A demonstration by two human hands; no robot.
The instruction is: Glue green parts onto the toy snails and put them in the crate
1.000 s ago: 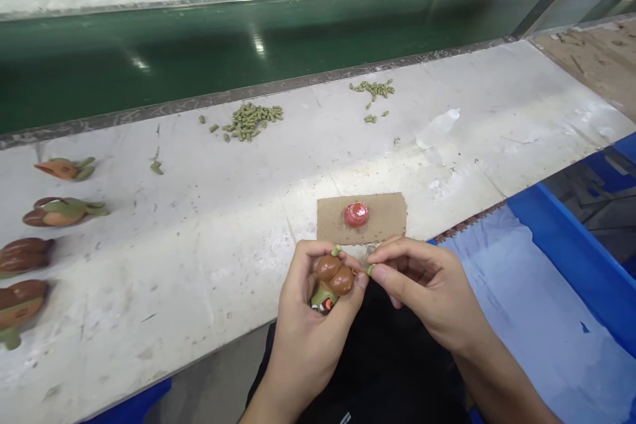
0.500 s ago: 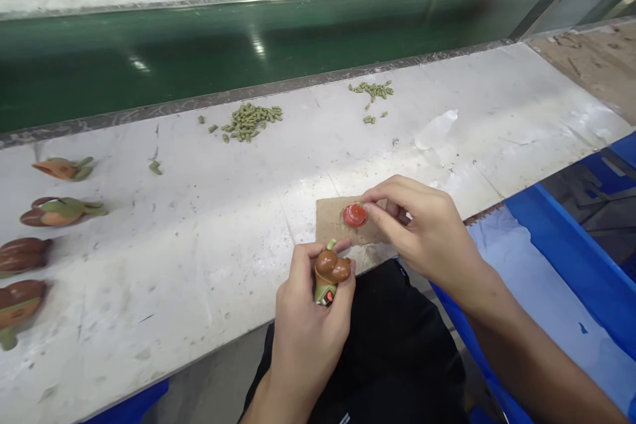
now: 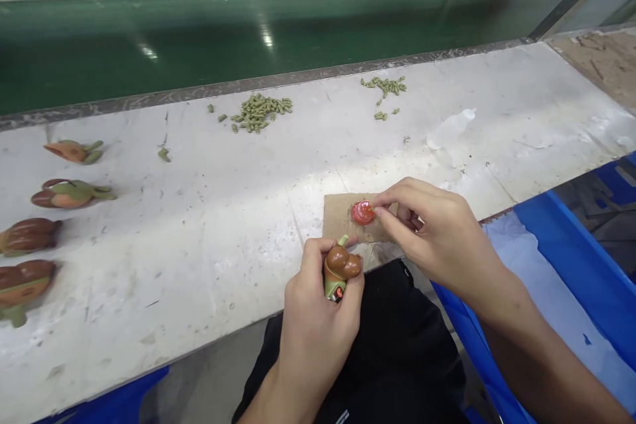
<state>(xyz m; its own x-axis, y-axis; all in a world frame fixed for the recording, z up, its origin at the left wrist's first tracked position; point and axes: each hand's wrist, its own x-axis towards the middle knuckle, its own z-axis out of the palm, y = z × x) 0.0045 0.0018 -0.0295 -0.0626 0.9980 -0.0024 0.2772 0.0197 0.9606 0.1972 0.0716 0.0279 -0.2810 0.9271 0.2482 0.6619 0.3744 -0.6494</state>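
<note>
My left hand (image 3: 320, 305) is wrapped round a small toy figure (image 3: 342, 264) with glossy brown rounded lobes, a green body and a green stub pointing up. Beyond it, a piece of brown cardboard (image 3: 338, 215) lies at the table's near edge, bearing a wet-looking red blob (image 3: 362, 212). My right hand (image 3: 427, 222) pinches a small green piece between thumb and forefinger, mostly hidden by the fingertips, right at the blob's right edge.
Several similar brown, orange and green toy parts (image 3: 74, 193) lie at the left. Two heaps of small green pieces (image 3: 261, 111) sit near the green conveyor belt (image 3: 199, 40). A translucent bottle (image 3: 450, 129) lies at the right, above a blue bin (image 3: 571, 245).
The whole view has shifted slightly, moving table items right and up. My right fingertips stay at the red blob, and my left hand keeps hold of the toy figure.
</note>
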